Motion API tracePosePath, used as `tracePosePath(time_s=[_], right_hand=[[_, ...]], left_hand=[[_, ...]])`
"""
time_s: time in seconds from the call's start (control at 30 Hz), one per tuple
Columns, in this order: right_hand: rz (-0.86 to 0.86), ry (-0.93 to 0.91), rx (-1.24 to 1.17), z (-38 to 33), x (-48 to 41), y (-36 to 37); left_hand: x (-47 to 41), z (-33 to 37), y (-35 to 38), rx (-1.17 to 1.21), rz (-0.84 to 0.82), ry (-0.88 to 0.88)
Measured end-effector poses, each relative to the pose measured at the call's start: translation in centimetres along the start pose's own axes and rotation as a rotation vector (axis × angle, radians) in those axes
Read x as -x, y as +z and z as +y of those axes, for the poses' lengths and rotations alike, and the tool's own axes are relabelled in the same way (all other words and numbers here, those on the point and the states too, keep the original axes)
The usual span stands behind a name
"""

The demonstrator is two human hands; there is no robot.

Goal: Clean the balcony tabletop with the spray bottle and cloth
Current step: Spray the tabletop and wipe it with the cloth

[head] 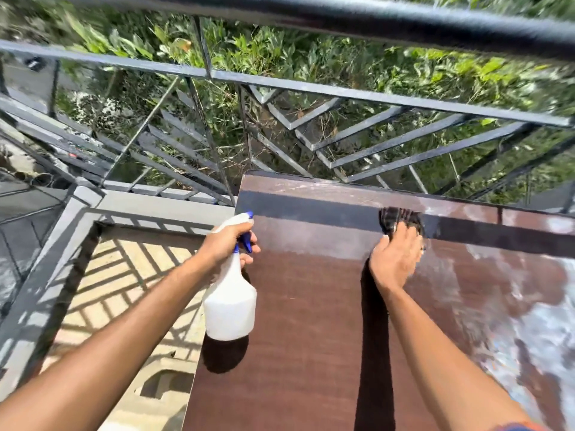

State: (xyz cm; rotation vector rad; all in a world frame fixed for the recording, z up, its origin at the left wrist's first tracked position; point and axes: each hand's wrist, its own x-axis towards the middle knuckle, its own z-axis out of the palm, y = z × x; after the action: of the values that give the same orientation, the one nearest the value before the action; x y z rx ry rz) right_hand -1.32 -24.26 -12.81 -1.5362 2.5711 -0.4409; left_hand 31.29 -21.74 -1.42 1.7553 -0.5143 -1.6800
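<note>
Spray bottle (pixel 230 306): white body, blue trigger, upright, centre-left of frame, above the tabletop's left edge.
Cloth (pixel 395 217): dark, checked, bunched, upper centre-right, on the tabletop.
Tabletop (pixel 311 337): dark brown wood-grain, lower right; whitish smears along right side and far edge.

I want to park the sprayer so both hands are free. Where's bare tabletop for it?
The brown stretch of tabletop between the spray bottle and the right forearm is bare. Crowded only far back, where the right hand presses the cloth.
</note>
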Motion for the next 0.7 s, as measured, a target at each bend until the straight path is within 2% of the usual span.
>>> tracePosePath(time_s=[0.07,0.1,0.17,0.3,0.37,0.5,0.57,0.7], right_hand=[[-0.019,0.088,-0.060,-4.1,3.0,0.7],[-0.060,0.053,-0.077,-6.5,4.5,1.2],[-0.169,-0.146,-0.095,-11.0,7.6,1.9],[-0.378,-0.684,-0.119,-17.0,12.5,2.9],[-0.491,-0.852,-0.081,-17.4,14.3,3.1],[-0.511,-1.082,-0.092,-11.2,13.3,1.8],[-0.442,-0.993,-0.101,-6.3,11.1,0.5],[-0.265,-0.475,-0.065,3.1,6.2,-2.5]], left_hand=[[0.4,-0.3,-0.3,0.024,0.004,0.023],[0.6,-0.4,-0.5,0.016,0.003,0.024],[1.2,-0.5,-1.2,-0.027,0.004,0.005],[2.3,-0.5,-2.4,0.044,0.024,0.044],[2.8,-0.5,-2.9,0.061,0.011,0.049],[2.6,-1.0,-3.8,0.008,0.010,0.018],[2.7,-1.3,-3.6,-0.031,-0.006,-0.006],[3.1,-1.8,-2.3,-0.028,-0.035,-0.009]])
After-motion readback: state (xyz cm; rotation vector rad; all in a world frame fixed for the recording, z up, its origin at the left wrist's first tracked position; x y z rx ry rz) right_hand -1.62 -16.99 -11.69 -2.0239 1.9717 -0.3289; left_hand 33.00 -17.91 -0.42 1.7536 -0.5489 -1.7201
